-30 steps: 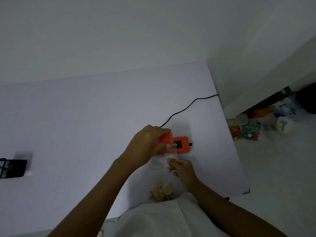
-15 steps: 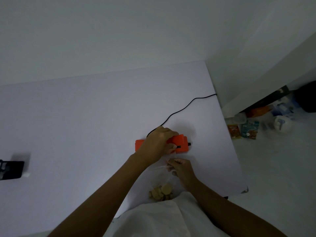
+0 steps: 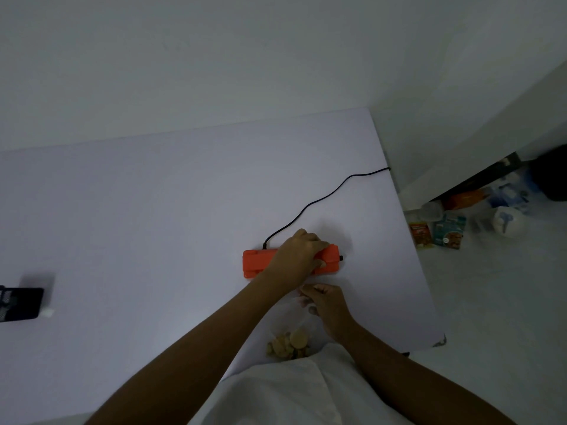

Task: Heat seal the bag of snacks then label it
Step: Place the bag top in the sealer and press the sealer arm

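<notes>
View from above of a pale table (image 3: 153,210) with 2 bare hands at work. The left hand (image 3: 299,256) lies across the right half of an orange heat sealer (image 3: 256,263), fingers curled over its top and thumb at its near edge, gripping it. A black cord (image 3: 322,199) runs from the sealer's far side to the table's right edge. Just nearer the person, the right hand (image 3: 326,302) pinches the upper edge of a clear bag (image 3: 294,317) (whether its mouth is inside the sealer cannot be told). Round tan snacks (image 3: 288,345) sit at the bag's bottom. A black device (image 3: 18,303) lies far left. On the floor to the right lie food packets (image 3: 438,230).
</notes>
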`<state>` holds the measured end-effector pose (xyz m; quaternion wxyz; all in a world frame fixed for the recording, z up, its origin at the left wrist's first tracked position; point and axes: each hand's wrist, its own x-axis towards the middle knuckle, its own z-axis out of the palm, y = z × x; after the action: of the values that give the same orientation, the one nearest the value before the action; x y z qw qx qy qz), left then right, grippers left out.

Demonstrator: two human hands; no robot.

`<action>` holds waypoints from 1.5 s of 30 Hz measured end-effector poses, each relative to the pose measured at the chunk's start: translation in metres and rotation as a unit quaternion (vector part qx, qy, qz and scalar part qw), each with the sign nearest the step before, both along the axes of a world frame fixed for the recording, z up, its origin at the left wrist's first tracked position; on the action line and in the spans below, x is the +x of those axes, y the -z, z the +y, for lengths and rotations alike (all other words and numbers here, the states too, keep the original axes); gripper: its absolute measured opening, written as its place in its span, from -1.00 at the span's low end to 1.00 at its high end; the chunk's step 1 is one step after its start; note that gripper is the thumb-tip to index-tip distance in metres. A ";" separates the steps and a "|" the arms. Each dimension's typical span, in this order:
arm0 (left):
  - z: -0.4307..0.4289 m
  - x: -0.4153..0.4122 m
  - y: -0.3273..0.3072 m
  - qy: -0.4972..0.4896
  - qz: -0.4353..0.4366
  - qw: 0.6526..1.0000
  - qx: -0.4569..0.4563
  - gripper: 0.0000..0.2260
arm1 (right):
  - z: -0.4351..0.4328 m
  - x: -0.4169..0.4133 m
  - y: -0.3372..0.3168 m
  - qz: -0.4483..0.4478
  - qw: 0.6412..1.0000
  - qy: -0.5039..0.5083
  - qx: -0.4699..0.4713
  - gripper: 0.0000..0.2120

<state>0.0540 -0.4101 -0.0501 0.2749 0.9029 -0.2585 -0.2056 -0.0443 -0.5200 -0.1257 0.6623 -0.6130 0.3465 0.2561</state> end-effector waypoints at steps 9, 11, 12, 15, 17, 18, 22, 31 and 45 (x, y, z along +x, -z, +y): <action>-0.011 0.004 0.020 0.010 0.008 0.999 0.042 -0.59 | -0.001 0.000 -0.001 -0.005 1.000 -0.008 0.004 -0.85; -0.015 0.005 0.023 0.012 0.008 0.998 0.059 -0.61 | -0.002 0.000 -0.001 -0.006 1.000 -0.009 0.004 -0.84; -0.016 0.005 0.023 0.012 0.009 0.998 0.067 -0.61 | -0.001 0.000 -0.001 -0.007 1.000 -0.009 0.004 -0.84; -0.019 0.007 0.026 0.012 0.008 0.997 0.080 -0.63 | -0.001 0.000 -0.001 -0.010 1.000 -0.010 0.006 -0.83; -0.020 0.008 0.027 0.010 0.010 0.996 0.084 -0.64 | -0.001 0.000 -0.001 -0.009 1.000 -0.012 0.007 -0.83; -0.021 0.008 0.028 0.006 0.011 0.996 0.087 -0.66 | -0.001 0.001 -0.001 -0.008 1.000 -0.013 0.006 -0.83; -0.025 0.009 0.028 -0.010 0.015 0.995 0.100 -0.70 | -0.002 0.001 -0.002 -0.006 1.000 -0.016 0.006 -0.82; -0.034 0.009 0.023 -0.013 -0.011 0.989 0.150 -0.80 | 0.000 0.002 -0.004 -0.001 1.000 -0.007 0.004 -0.84; -0.040 0.004 0.018 -0.030 -0.029 0.984 0.175 -0.85 | 0.000 0.002 -0.005 0.011 1.000 -0.011 0.003 -0.83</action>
<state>0.0583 -0.4506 -0.0679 0.1112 0.9500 -0.1992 -0.2130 -0.0425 -0.5200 -0.1206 0.6578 -0.6117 0.3459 0.2710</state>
